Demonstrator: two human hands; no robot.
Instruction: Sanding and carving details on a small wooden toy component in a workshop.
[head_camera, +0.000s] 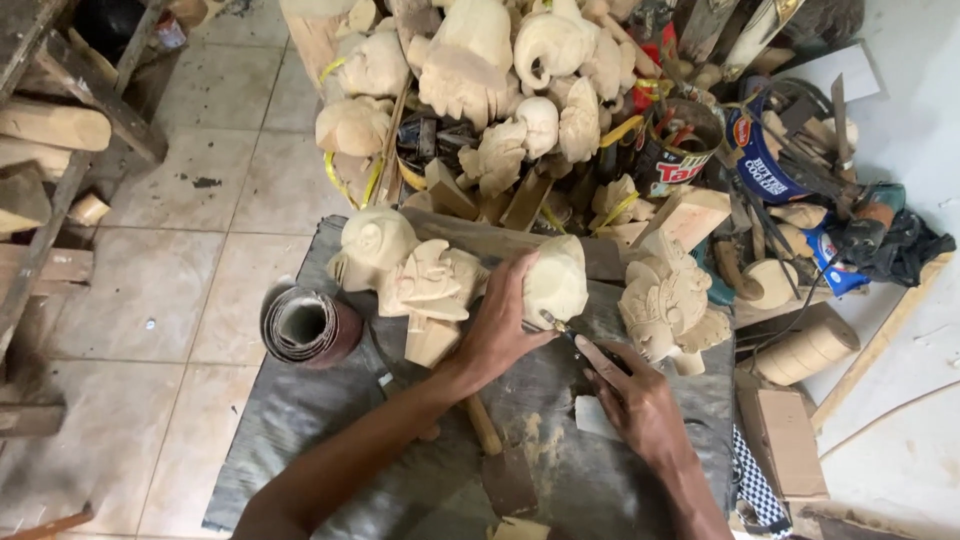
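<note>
Both hands worked at the centre of the table (300, 430), which carried a grey cloth cover. Behind it rose the largest mass in view, a heap of unfinished pale wooden carvings (480, 70), mixed with offcuts, tins and tools. On the table's far edge stood three other carvings: a round-headed figure (375, 245), a flatter winged piece (435, 285) and an ornate crested figure (670, 305). A roll of sandpaper (305, 328) lay at the table's left edge, and a wooden mallet (500, 465) lay on the cloth near the person. The left hand (495, 335) was closed around a smooth rounded wooden carving (555, 280), bracing it upright between the winged piece and the crested figure. The right hand (635, 395) was closed on a slim carving tool (560, 325), held like a pen, its tip touching the lower edge of the rounded carving. The step in hand appeared to be fine cutting of detail at the base of this piece. The next move would probably call for a firm left-hand brace and short, controlled pushes, with the blade directed away from the left fingers close by.
</note>
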